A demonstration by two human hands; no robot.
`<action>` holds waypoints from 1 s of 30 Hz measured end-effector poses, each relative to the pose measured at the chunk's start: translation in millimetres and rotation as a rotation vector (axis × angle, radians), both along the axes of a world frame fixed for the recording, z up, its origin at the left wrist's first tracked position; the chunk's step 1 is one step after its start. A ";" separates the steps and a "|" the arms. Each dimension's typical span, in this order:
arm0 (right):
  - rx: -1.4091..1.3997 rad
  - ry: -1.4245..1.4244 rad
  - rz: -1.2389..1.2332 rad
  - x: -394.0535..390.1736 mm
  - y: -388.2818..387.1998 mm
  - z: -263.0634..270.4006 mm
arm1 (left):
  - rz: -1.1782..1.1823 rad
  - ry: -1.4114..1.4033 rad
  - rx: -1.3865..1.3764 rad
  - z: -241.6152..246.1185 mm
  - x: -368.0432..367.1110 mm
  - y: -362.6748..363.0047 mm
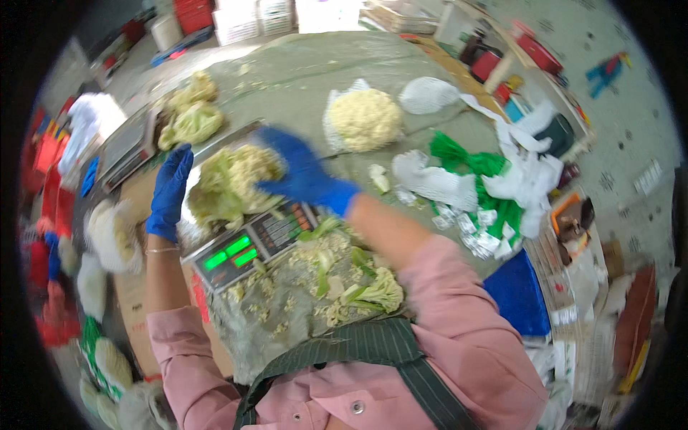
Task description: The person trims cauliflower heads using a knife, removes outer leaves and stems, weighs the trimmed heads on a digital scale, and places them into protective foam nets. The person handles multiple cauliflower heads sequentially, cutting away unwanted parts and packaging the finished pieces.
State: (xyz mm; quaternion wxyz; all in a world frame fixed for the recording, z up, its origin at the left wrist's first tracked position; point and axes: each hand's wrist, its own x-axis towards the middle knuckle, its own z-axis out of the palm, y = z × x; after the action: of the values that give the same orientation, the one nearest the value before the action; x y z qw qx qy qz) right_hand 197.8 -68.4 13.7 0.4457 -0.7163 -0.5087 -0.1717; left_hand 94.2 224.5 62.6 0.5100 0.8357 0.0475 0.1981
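A digital scale (236,258) with lit green displays stands on the cloth-covered table (301,59). On its pan sit cauliflower pieces (252,169) with pale green leaves. My left hand (171,188), in a blue glove, is raised at the left side of that heap, its fingers held together; whether it touches the leaves is unclear. My right hand (306,172), blue-gloved and blurred, is at the right side of the heap with thumb and fingers spread apart. Beyond it a whole cauliflower head (365,119) rests in white foam netting.
Cauliflower scraps (379,290) and crumbs lie before me. Leafy pieces (196,121) sit at the far left by a second scale (126,145). Foam nets (435,180) and green mesh (473,161) lie at right, above a blue bin (518,293). Netted produce (113,236) is at left.
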 end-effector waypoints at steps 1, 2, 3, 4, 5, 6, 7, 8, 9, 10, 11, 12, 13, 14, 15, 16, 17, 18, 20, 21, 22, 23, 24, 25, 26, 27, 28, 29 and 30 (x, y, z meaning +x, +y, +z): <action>-0.066 0.011 -0.128 9.7 -42.1 -4.1 | 0.052 -0.135 -0.027 10.9 -24.1 -2.3; -0.029 0.107 -0.171 24.4 -83.3 -7.2 | 0.076 -0.189 -0.033 21.9 -55.8 -3.6; -0.120 0.118 -0.301 39.1 -132.6 -10.3 | 0.045 -0.273 -0.103 32.1 -88.7 -4.7; -0.134 0.042 -0.392 49.3 -176.5 -17.3 | 0.140 -0.303 -0.123 38.9 -117.8 -9.1; -0.228 0.151 -0.434 57.3 -221.6 -20.9 | 0.254 -0.242 -0.177 45.6 -144.4 -12.0; -0.582 0.135 -0.637 59.4 -257.2 -24.0 | 0.290 -0.255 -0.255 49.3 -161.7 -16.4; -0.902 0.206 -0.761 57.9 -280.0 -24.6 | 0.344 -0.247 -0.346 51.4 -173.0 -23.2; -0.941 0.392 -0.741 57.8 -288.5 -21.0 | 0.326 -0.300 -0.309 52.1 -180.3 -34.2; -0.939 0.310 -0.755 55.6 -290.1 -11.2 | 0.328 -0.327 -0.287 49.9 -181.6 -52.0; -0.746 0.040 -0.722 48.5 -281.7 -2.6 | 0.328 -0.304 -0.308 45.5 -176.4 -73.3; -0.611 0.015 -0.617 44.7 -267.1 12.1 | 0.274 -0.264 -0.336 38.7 -169.8 -99.6; -0.515 0.043 -0.540 40.3 -251.7 29.0 | 0.118 -0.222 -0.534 26.8 -158.8 -134.3; -0.372 0.047 -0.405 33.9 -233.6 37.8 | 0.040 -0.170 -0.483 13.7 -146.6 -172.5; -0.391 0.046 -0.401 28.6 -213.5 37.6 | -0.079 -0.151 -0.314 3.1 -132.6 -203.7; -0.357 0.017 -0.342 23.5 -202.2 35.0 | -0.165 -0.066 -0.316 -8.0 -130.5 -229.6; -0.332 -0.024 -0.244 20.8 -198.2 30.9 | -0.180 -0.010 -0.171 -18.6 -130.8 -252.2; -0.513 -0.067 -0.325 17.8 -200.7 21.3 | -0.201 0.006 -0.138 -29.0 -139.1 -267.8; -0.708 -0.124 -0.352 12.3 -209.7 6.4 | -0.230 -0.105 -0.054 -38.5 -146.3 -271.9; -1.047 -0.019 -0.409 18.0 -236.0 -15.7 | -0.170 -0.001 -0.125 -53.0 -162.9 -267.5; -1.243 0.202 -0.459 23.6 -248.0 -25.9 | -0.135 0.107 -0.247 -57.8 -169.0 -262.8; -1.209 0.172 -0.469 36.7 -254.7 -32.3 | -0.107 0.094 -0.280 -61.0 -171.6 -258.0; -1.218 0.182 -0.500 51.8 -258.3 -36.1 | -0.076 0.103 -0.309 -62.9 -172.1 -253.0; -1.165 0.153 -0.582 59.5 -261.0 -43.6 | -0.046 0.159 -0.348 -63.6 -171.2 -250.1; -1.063 0.082 -0.494 67.4 -263.2 -48.2 | -0.050 0.103 -0.327 -63.5 -168.9 -249.9; -0.901 -0.027 -0.464 71.4 -264.1 -53.8 | -0.060 0.094 -0.321 -62.9 -166.0 -250.7; -0.733 -0.128 -0.424 74.9 -265.7 -56.4 | -0.090 0.033 -0.318 -62.1 -162.4 -254.0; -0.865 -0.071 -0.515 75.1 -266.4 -59.8 | -0.104 0.060 -0.337 -61.5 -161.0 -255.8; -0.990 0.000 -0.583 74.0 -266.4 -61.0 | -0.095 0.081 -0.321 -61.0 -161.3 -258.0; -1.111 0.185 -0.601 70.1 -267.8 -59.8 | -0.109 0.157 -0.325 -60.4 -162.3 -258.4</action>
State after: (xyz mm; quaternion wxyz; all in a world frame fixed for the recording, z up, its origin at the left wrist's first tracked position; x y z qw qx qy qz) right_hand 267.9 -336.3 -46.1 -0.0179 -0.9639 -0.2581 0.0628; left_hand -68.1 -33.9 2.2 0.6428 0.7566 0.0733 0.0942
